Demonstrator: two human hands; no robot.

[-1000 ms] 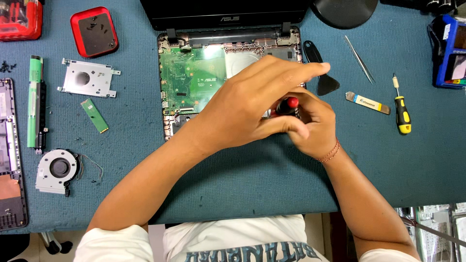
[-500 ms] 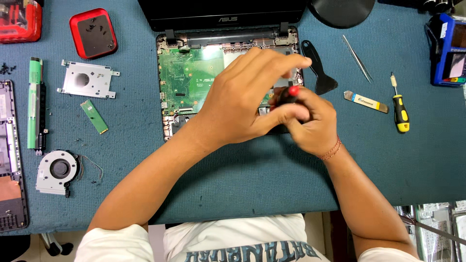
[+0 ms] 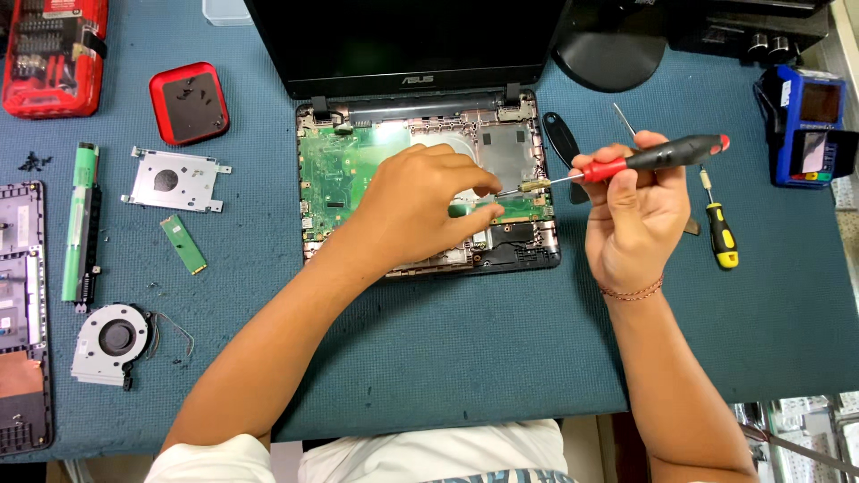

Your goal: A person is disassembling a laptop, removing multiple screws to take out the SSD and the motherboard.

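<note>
Already well into teardown — the laptop (image 3: 429, 179) sits open on the blue tabletop (image 3: 447, 358) with its top cover off and the green motherboard (image 3: 344, 174) bare. Parts pulled out lie to the left of the laptop: a metal drive bracket (image 3: 174, 179), a small green card (image 3: 183, 244), a cooling fan (image 3: 112, 340) with its wire, a long green-and-black strip (image 3: 82, 224), and at the far left edge a keyboard panel (image 3: 22, 313). Loose screws sit in a red tray (image 3: 190, 103) up-left of the laptop. Board itself is in the chassis yet, so by the look of it more screws or connectors remain.

Left hand (image 3: 420, 210) reaches over the laptop's middle, fingers curled and pinched down at the board's right part — what it pinches is too small to tell. Right hand (image 3: 635, 215) is raised just right of the laptop, closed round a red-and-black screwdriver (image 3: 644, 161), held near level, tip pointing at the left fingertips over the board. Right of the laptop also: a black pry tool (image 3: 559, 134) and a yellow-handled screwdriver (image 3: 720, 237).
</note>
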